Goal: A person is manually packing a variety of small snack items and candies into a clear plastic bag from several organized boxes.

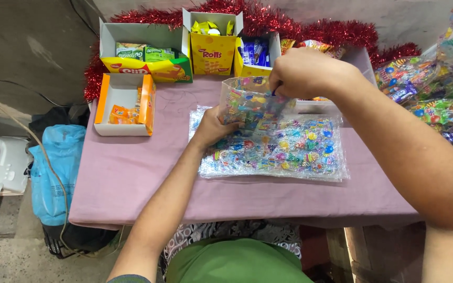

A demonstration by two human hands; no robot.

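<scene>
Both hands hold one clear plastic bag (248, 100) printed with colourful shapes, lifted upright over a flat stack of similar printed bags (284, 152) on the pink-covered table (132, 178). My left hand (211, 127) grips the bag's lower left side. My right hand (302, 71) pinches the bag's top right edge with its fingers curled.
Open snack boxes stand along the back: a yellow-green one (148, 60), a yellow one (213, 44), one with blue packets (255, 52), and an orange-white box (124, 105). Red tinsel (310, 26) lines the rear. Filled printed bags (436, 94) pile at right. A blue bag (56, 173) lies left.
</scene>
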